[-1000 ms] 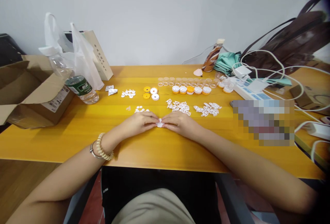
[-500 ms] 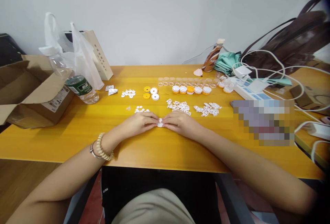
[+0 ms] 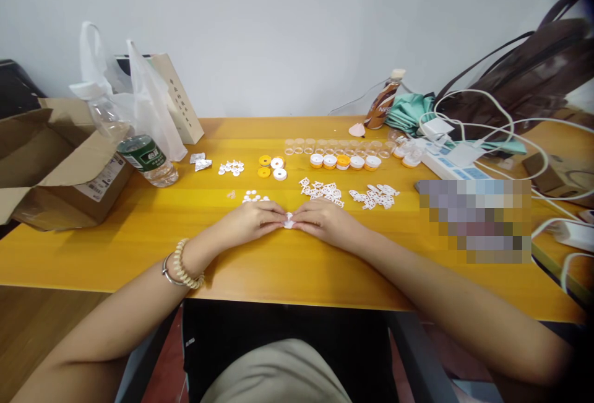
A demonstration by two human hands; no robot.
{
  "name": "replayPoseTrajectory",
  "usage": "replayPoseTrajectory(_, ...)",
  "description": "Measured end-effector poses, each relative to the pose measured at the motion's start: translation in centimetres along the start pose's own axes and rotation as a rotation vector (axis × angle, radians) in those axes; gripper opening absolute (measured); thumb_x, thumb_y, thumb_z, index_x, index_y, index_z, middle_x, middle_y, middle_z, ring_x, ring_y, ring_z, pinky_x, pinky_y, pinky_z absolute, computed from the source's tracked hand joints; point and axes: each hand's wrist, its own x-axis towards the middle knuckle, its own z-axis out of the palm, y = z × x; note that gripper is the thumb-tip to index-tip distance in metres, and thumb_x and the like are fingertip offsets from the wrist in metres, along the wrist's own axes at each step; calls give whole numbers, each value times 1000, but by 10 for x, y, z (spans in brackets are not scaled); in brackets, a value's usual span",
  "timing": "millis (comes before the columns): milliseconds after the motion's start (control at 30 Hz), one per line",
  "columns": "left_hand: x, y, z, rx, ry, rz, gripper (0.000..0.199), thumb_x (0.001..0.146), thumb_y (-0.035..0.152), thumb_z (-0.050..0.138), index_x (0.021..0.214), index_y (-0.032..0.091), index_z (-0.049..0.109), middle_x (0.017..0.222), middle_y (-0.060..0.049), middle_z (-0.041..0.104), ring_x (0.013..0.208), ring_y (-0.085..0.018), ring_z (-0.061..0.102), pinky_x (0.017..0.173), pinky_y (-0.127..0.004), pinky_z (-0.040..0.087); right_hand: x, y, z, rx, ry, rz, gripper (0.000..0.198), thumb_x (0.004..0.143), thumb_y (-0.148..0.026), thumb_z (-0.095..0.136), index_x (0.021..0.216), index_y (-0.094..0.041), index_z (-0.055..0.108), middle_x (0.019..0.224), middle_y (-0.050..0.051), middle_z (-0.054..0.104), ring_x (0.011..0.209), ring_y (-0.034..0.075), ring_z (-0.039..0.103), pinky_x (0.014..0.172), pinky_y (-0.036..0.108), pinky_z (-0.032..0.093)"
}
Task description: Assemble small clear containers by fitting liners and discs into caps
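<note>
My left hand and my right hand meet over the middle of the table, fingertips pinched from both sides on a small white plastic piece. Fingers cover much of that piece, so its exact shape is hidden. Just beyond my left hand lie several small white discs. White openwork plastic parts form a pile past my right hand, with a second pile of white parts to its right. Farther back are yellow and white round caps and small white stemmed parts.
A row of clear cups stands behind white-and-orange round pieces. At left are an open cardboard box, a water bottle and a plastic bag. A power strip with cables and a brown bottle sit at right.
</note>
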Motion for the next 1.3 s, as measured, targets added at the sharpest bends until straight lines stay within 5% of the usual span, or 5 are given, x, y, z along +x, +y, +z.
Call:
replayPoseTrajectory(800,-2,-1,3,59,-44,28,22,88,21,49,101,17,66,102,-8,63,93,-16,60,86,-29,49,1,-5,-4,-20,-48,-8,22,88,-25,49,93,-16,69,91,10,66,81,18,60,74,32,47)
replayPoseTrajectory(1133,0,3,4,72,-68,23,24,90,22,45,101,17,65,104,-8,62,92,-16,60,86,-28,48,2,-7,1,86,-21,58,9,81,-22,60,84,-15,65,90,9,66,82,18,61,75,31,47)
replayPoseTrajectory(1300,-2,-17,-21,95,137,-256,20,87,22,48,97,17,65,94,-6,65,82,-15,60,77,-27,48,3,-7,3,93,-29,95,8,80,-23,61,82,-16,61,89,9,66,84,20,61,77,33,46)
